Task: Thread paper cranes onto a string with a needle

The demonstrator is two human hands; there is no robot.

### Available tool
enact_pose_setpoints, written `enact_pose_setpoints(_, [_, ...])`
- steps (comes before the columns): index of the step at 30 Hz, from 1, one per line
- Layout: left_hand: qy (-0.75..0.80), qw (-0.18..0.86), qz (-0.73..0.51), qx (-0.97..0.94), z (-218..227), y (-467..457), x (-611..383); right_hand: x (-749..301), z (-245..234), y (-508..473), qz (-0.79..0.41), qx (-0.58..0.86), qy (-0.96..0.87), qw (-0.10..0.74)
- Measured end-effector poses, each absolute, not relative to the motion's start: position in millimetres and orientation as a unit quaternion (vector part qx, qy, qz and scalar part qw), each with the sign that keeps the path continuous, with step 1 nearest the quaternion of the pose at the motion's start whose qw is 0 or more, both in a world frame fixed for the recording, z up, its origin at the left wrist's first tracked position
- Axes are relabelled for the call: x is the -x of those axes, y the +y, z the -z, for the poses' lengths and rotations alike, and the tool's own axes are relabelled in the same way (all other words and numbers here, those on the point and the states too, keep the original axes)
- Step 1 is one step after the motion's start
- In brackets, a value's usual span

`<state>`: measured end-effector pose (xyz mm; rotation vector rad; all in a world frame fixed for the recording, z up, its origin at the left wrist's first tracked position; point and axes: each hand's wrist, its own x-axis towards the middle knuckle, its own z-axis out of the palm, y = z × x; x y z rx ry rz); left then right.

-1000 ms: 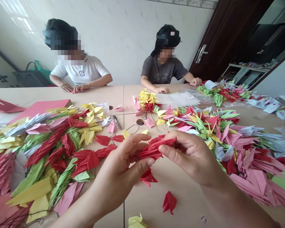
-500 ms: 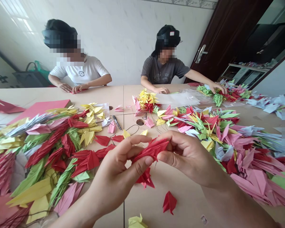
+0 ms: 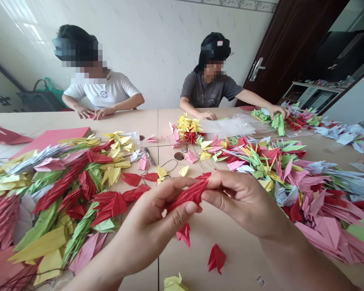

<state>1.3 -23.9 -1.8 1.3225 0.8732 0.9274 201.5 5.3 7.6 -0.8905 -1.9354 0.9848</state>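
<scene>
A stack of red folded paper cranes [image 3: 189, 194] is held over the table between both my hands. My left hand [image 3: 157, 218] pinches its lower left end with thumb and fingers. My right hand [image 3: 245, 200] is closed on its upper right end. One red crane [image 3: 184, 234] hangs below my left thumb. A loose red crane [image 3: 216, 258] lies on the table just beneath. A yellow folded piece [image 3: 173, 283] sits at the bottom edge.
Heaps of red, green, yellow and pink cranes [image 3: 57, 194] fill the left. A second heap [image 3: 294, 178] spreads on the right. Two people sit across the table [image 3: 145, 121]; one reaches into a green pile [image 3: 277, 121]. Scissors [image 3: 149, 156] and a thread loop lie mid-table.
My hands have drawn the red stack lower and tighter together. The hanging red crane dropped a little. The person at the far right reached out into the green pile.
</scene>
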Motion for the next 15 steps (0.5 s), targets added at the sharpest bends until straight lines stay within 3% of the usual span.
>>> enact_pose_setpoints(5, [0.387,0.595,-0.418,-0.566,2.8,-23.1,-2.9,-201.9,-4.9,4.2,-0.392,0.342,-0.771,0.367])
enact_pose_setpoints(15, [0.4,0.622,-0.427,-0.521,-0.6,-20.7,1.5,-208.9,-10.6,4.0,-0.317,0.37,-0.767,0.416])
